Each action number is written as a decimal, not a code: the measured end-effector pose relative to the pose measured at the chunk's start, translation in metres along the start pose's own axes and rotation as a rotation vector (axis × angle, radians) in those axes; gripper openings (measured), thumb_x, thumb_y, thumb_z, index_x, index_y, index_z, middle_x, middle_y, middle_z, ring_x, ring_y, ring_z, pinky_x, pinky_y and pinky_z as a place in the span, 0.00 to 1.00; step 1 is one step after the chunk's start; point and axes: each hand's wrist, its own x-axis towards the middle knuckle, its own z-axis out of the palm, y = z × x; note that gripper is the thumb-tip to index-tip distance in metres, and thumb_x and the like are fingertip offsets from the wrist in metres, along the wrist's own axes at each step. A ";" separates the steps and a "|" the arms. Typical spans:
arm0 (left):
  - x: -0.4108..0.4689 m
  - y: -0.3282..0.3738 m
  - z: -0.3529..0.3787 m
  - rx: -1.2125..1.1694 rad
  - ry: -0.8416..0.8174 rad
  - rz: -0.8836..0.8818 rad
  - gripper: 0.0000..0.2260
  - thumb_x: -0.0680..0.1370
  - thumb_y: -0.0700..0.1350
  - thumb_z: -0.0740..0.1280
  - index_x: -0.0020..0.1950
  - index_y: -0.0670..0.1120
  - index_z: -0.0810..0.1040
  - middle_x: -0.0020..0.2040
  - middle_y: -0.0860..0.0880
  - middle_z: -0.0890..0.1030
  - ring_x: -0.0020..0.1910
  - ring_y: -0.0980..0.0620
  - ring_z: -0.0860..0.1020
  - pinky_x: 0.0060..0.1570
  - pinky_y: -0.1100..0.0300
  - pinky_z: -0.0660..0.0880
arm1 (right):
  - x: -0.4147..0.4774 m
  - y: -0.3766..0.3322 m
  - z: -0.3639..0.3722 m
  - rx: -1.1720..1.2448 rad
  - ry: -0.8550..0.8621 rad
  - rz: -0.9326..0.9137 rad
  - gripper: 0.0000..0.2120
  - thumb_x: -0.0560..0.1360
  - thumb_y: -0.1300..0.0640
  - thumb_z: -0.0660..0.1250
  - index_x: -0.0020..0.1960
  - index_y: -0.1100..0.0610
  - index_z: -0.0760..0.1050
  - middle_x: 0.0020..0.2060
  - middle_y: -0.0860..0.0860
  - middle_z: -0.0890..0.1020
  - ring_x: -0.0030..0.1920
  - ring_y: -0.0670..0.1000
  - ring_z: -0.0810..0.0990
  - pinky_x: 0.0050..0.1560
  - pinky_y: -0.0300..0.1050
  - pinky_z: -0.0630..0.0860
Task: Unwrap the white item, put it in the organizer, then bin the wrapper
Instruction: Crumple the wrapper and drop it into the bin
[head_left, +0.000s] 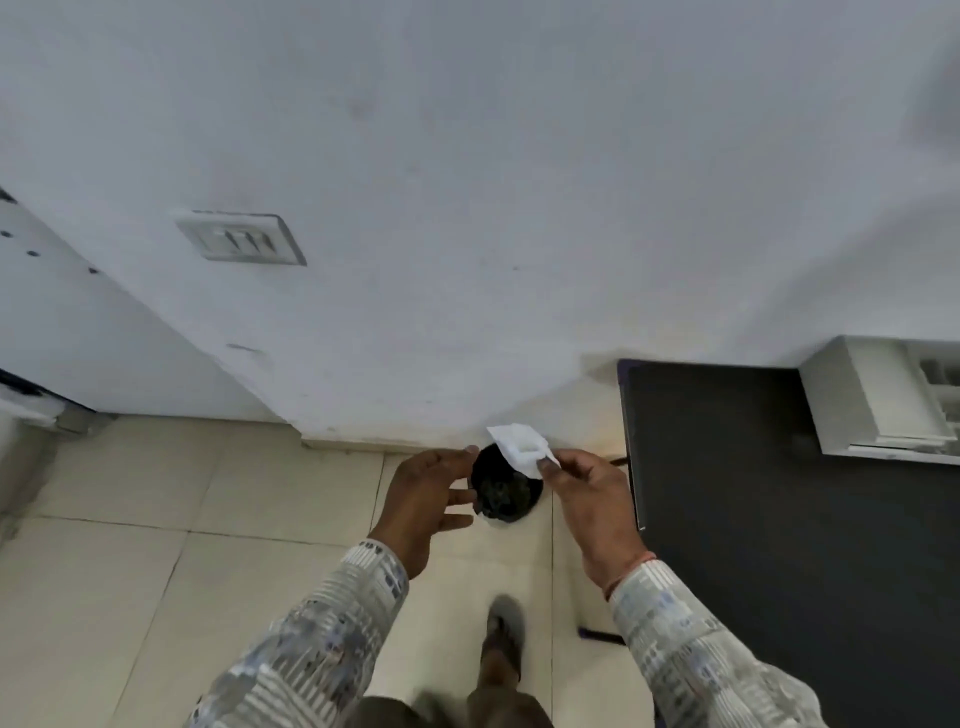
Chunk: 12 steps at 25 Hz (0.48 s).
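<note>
My right hand (587, 499) pinches a white crumpled wrapper (519, 447) between thumb and fingers, holding it just above a small round black bin (501, 493) that stands on the tiled floor by the wall. My left hand (426, 499) is open with fingers spread, close to the bin's left rim. A white organizer (878, 400) sits on the dark table at the far right. The unwrapped white item itself cannot be made out.
A dark table (779, 519) fills the right side, its edge close to my right hand. A white wall with a switch plate (241, 238) rises behind the bin. My foot (501, 639) is on the beige floor tiles below.
</note>
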 end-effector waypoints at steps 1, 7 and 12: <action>0.025 -0.005 -0.001 0.016 0.000 -0.031 0.07 0.80 0.49 0.75 0.53 0.46 0.85 0.50 0.47 0.88 0.46 0.44 0.86 0.51 0.42 0.84 | 0.017 0.010 0.009 -0.011 0.023 0.035 0.05 0.78 0.59 0.75 0.46 0.50 0.88 0.40 0.45 0.88 0.40 0.39 0.83 0.41 0.29 0.76; 0.201 -0.067 -0.007 0.181 -0.024 -0.153 0.16 0.79 0.49 0.74 0.60 0.39 0.85 0.50 0.46 0.86 0.44 0.45 0.83 0.43 0.50 0.79 | 0.126 0.121 0.086 -0.192 0.141 0.237 0.08 0.77 0.55 0.76 0.54 0.56 0.88 0.47 0.52 0.90 0.47 0.51 0.86 0.47 0.38 0.79; 0.350 -0.159 -0.013 0.307 -0.100 -0.250 0.11 0.79 0.50 0.76 0.53 0.43 0.83 0.48 0.48 0.83 0.44 0.45 0.82 0.44 0.50 0.80 | 0.224 0.258 0.138 -0.322 0.185 0.437 0.10 0.75 0.54 0.74 0.55 0.55 0.88 0.52 0.54 0.90 0.55 0.57 0.87 0.60 0.47 0.81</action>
